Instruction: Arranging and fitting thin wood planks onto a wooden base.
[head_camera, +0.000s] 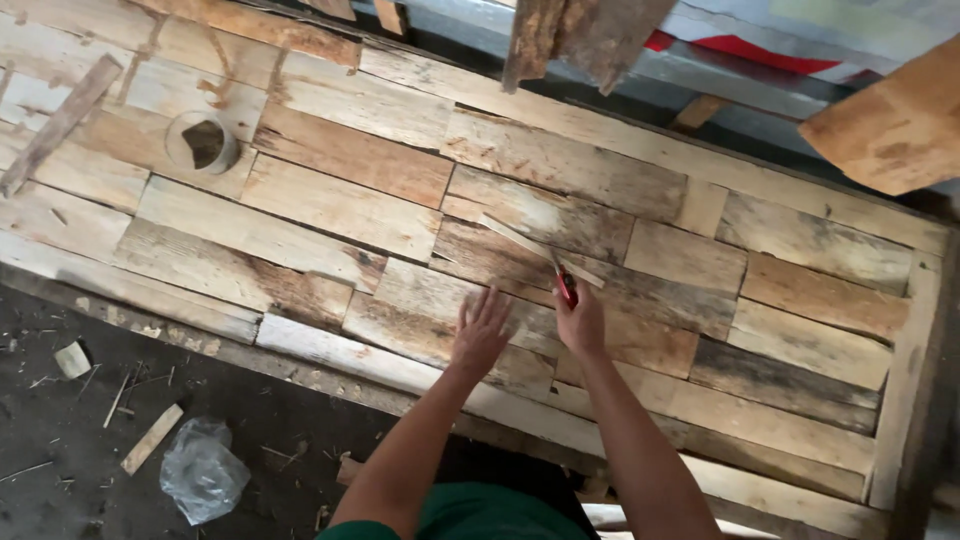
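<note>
Two hands on the plank table (340, 205). Left hand (481, 335) lies flat, fingers spread, grasping nothing. Right hand (582, 322) clenched round a red-handled tool (566, 285), its tip by a thin wood strip (538, 249) lying mid-table.

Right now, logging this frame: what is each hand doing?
Left hand: open, flat on the plank panel.
Right hand: closed on a red-handled tool.

The left hand (481, 333) is pressing flat on the plank surface (340, 205) near its front edge; the right hand (582, 322) is gripping a red-handled tool (566, 286) beside a thin wood strip (538, 249).
</note>
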